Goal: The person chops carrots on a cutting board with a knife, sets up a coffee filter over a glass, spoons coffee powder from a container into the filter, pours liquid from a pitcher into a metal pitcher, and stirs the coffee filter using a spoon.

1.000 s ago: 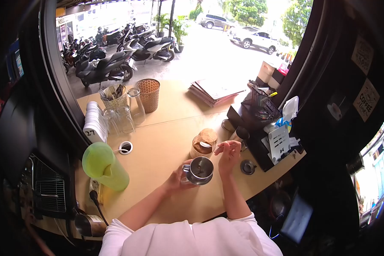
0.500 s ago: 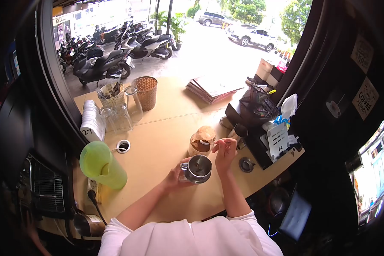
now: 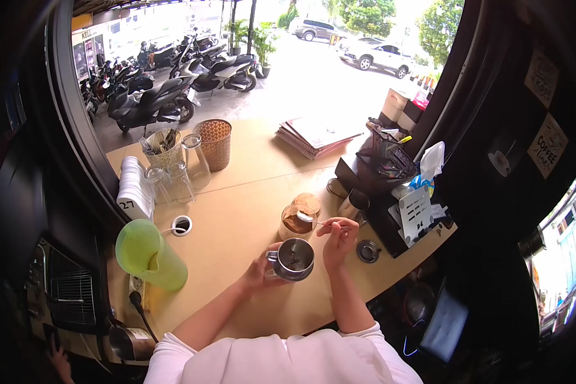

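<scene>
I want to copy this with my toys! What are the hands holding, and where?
The left hand holds the metal cup on its handle side; some fingers are hidden. The right hand holds the spoon by its handle.

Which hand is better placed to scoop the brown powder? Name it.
Right, most likely: the right hand holds the spoon over the jar, while the left hand holds the metal cup.

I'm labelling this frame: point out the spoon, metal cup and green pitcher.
Spoon (image 3: pixel 305 217): head view, on its bowl.
Metal cup (image 3: pixel 296 254): head view, on its inside.
Green pitcher (image 3: pixel 164 264): head view, on its side.
</scene>
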`<state>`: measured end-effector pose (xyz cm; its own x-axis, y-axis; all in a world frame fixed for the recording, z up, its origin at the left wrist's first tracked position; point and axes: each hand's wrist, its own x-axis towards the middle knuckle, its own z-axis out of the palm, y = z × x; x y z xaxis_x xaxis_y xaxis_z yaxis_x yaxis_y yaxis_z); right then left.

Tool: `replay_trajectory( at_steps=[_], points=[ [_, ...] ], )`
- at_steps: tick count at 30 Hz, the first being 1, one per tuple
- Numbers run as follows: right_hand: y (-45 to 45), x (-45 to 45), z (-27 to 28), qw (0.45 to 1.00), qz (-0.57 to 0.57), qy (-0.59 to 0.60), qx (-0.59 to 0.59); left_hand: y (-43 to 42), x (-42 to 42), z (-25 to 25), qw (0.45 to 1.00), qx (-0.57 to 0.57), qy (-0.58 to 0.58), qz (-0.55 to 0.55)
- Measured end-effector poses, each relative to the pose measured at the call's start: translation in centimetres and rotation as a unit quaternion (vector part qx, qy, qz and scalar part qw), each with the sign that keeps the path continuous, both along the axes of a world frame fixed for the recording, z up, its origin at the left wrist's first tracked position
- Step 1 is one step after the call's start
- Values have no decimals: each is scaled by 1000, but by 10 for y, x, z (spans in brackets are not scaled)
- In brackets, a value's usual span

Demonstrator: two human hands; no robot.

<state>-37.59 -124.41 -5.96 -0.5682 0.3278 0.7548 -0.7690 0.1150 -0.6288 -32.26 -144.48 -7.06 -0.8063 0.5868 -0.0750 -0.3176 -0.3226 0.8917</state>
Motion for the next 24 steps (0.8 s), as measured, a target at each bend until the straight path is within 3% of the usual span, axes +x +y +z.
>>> replay_trajectory(
  at_steps=[11, 16, 20, 24],
  points=[
    [2, 1, -4, 999, -21, 10, 25, 0, 2, 5, 997, 14, -72, -2],
    [2, 3, -2, 997, 16, -4, -76, -2, 1, 15, 987, 72, -142, 14],
    [2, 7, 8, 991, 9, 0, -136, 1, -6, -27, 993, -4, 111, 40],
    [7, 23, 26, 992, 12, 13, -128, 0, -6, -30, 956, -80, 270, 81]
  ],
)
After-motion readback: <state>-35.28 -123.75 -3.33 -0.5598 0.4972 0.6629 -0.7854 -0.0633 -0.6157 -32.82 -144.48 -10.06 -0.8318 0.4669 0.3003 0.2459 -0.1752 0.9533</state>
